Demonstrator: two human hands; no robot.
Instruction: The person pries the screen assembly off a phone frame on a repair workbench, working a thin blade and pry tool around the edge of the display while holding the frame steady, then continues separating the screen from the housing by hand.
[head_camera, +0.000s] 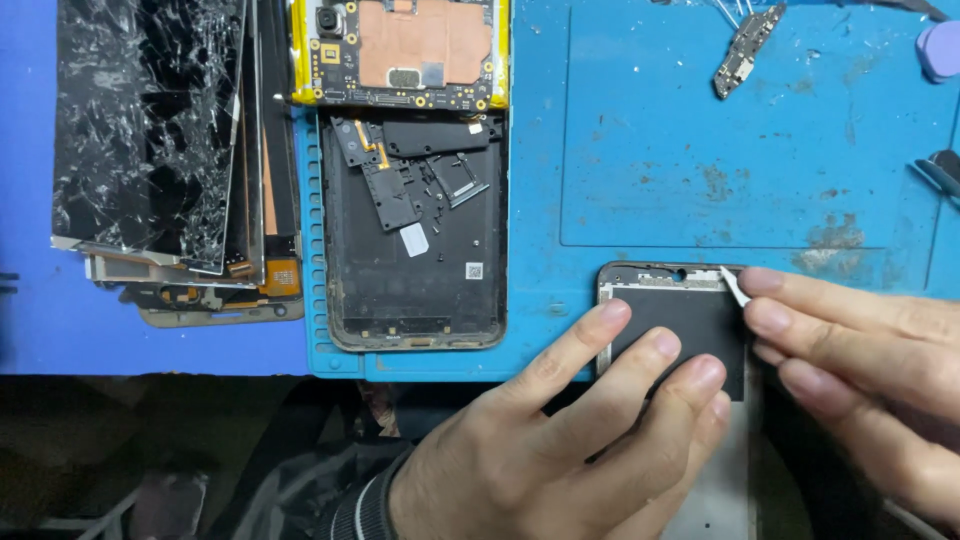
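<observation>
Head: hands (560, 440) press phone frame (680, 325) (perhaps peeling).

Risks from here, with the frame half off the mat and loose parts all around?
1. The phone frame overhangs the mat edge, pinned only by the left hand; a slip may drop it.
2. The right hand works a thin white tool at the frame's top corner; prying too hard might bend or scratch it.
3. The shattered screen lies close by; glass shards could cut fingers or get onto the mat.
</observation>
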